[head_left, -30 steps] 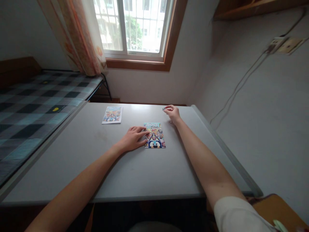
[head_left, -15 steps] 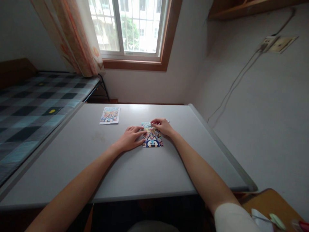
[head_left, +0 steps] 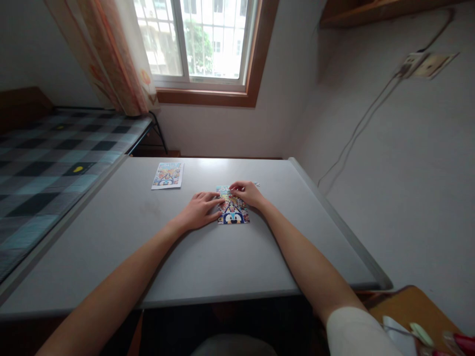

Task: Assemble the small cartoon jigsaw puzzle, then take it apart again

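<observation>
A small jigsaw puzzle with a blue cartoon dog's face along its near edge lies on the grey table. My left hand rests on the tabletop with fingers spread, their tips on the puzzle's left edge. Over the puzzle's upper part, my right hand has thumb and forefinger pinched together; whatever lies between them is too small to make out. Just beyond that hand, a few loose puzzle pieces show partly. A printed picture sheet with the same dog lies farther left.
The table runs toward a window with a curtain beside it. A bed with a checked cover stands to the left. At the lower right is a wooden stool or chair seat with small items on it.
My right hand's fingertips have shifted very slightly left over the top of the puzzle. The left hand stays in place; the whole view has moved a little.
</observation>
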### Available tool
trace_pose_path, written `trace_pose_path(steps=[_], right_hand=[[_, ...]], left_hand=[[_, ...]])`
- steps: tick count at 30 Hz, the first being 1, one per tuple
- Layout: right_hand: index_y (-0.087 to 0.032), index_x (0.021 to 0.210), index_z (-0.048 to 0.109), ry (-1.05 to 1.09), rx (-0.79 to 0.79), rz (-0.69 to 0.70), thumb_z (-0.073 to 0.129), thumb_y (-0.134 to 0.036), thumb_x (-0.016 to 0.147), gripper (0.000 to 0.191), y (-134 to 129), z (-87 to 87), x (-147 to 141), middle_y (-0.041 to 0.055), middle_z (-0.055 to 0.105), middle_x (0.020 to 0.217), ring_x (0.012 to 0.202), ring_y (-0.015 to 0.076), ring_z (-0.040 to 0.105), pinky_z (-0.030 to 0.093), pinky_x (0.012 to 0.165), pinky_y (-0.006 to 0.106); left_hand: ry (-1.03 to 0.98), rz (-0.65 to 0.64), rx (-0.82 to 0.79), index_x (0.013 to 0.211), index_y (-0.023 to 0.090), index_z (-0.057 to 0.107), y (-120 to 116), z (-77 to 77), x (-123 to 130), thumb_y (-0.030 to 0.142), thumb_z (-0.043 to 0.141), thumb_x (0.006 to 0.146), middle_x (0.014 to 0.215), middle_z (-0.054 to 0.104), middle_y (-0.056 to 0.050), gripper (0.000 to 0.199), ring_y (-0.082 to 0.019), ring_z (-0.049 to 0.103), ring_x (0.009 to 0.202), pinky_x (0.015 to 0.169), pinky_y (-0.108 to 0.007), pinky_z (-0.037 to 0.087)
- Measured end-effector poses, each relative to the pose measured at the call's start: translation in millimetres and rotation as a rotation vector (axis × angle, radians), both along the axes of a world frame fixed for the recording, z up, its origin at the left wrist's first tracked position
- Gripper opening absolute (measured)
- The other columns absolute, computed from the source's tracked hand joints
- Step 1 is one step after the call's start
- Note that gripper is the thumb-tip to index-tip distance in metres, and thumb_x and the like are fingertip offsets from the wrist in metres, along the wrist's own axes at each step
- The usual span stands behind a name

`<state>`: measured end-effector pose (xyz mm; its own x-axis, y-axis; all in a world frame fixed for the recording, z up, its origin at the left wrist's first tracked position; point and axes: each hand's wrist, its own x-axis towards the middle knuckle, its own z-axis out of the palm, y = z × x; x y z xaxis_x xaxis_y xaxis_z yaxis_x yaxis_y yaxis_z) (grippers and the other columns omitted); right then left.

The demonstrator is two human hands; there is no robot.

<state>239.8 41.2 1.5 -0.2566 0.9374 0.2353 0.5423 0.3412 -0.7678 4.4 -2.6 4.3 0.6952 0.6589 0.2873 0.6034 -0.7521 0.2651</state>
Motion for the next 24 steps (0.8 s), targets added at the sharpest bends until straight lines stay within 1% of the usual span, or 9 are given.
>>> trace_pose_path(steps=[5, 10, 13, 17, 21, 24], right_hand=[[-0.016, 0.085, 0.073, -0.041, -0.003, 0.011, 0.066, -0.018, 0.077, 0.011, -1.6, 2.7, -0.2, 0.0011, 0.067, 0.074, 0.063, 0.0104, 0.055, 0.042, 0.062, 0.022], [-0.018, 0.085, 0.074, -0.112, 0.069, -0.019, 0.066, -0.014, 0.078, 0.012, -2.2, -0.9, -2.5, 0.0021, 0.061, 0.085, 0.067, 0.0091, 0.054, 0.044, 0.068, 0.022], [-0.019, 0.085, 0.075, -0.140, 0.088, -0.044, 0.067, -0.015, 0.078, 0.012, -2.7, -2.8, -4.0, 0.0024, 0.058, 0.087, 0.069, 0.0092, 0.054, 0.045, 0.071, 0.023], [-0.019, 0.086, 0.075, -0.137, 0.108, -0.054, 0.068, -0.015, 0.077, 0.012, -3.0, -3.2, -4.8, 0.0015, 0.056, 0.085, 0.068, 0.0093, 0.053, 0.045, 0.071, 0.024], [-0.019, 0.081, 0.075, -0.140, 0.114, -0.028, 0.067, -0.011, 0.077, 0.012, -2.7, -3.6, -4.6, 0.0010, 0.057, 0.083, 0.067, 0.0090, 0.053, 0.044, 0.070, 0.023], [-0.019, 0.079, 0.075, -0.167, 0.120, -0.029, 0.067, -0.012, 0.077, 0.011, -2.6, -3.1, -4.6, 0.0013, 0.058, 0.081, 0.068, 0.0100, 0.054, 0.044, 0.070, 0.024]], left_hand=[[0.008, 0.003, 0.000, 0.132, 0.033, 0.055, 0.1, 0.1, 0.6, 0.043, 0.051, 0.091, 0.136, 0.051, -0.005, 0.042, -0.026, 0.048, 0.122, 0.107, -0.045, 0.033], [0.001, 0.000, 0.007, 0.131, 0.032, 0.056, 0.6, -1.2, 0.7, 0.043, 0.052, 0.091, 0.136, 0.052, -0.005, 0.042, -0.026, 0.048, 0.122, 0.107, -0.046, 0.034], [0.001, -0.002, 0.017, 0.131, 0.031, 0.056, 0.8, -2.2, 0.5, 0.043, 0.051, 0.092, 0.136, 0.052, -0.006, 0.042, -0.026, 0.048, 0.122, 0.107, -0.046, 0.034], [0.000, 0.005, 0.017, 0.131, 0.031, 0.056, 0.9, -2.2, 0.6, 0.042, 0.052, 0.092, 0.136, 0.052, -0.006, 0.042, -0.026, 0.048, 0.122, 0.106, -0.046, 0.034], [0.006, 0.004, 0.014, 0.131, 0.031, 0.056, 1.1, -2.1, 0.9, 0.043, 0.051, 0.092, 0.136, 0.052, -0.006, 0.042, -0.026, 0.049, 0.122, 0.106, -0.046, 0.035], [-0.001, 0.001, 0.012, 0.131, 0.032, 0.056, 1.4, -2.8, 0.9, 0.043, 0.052, 0.091, 0.136, 0.052, -0.006, 0.042, -0.026, 0.049, 0.121, 0.106, -0.046, 0.035]])
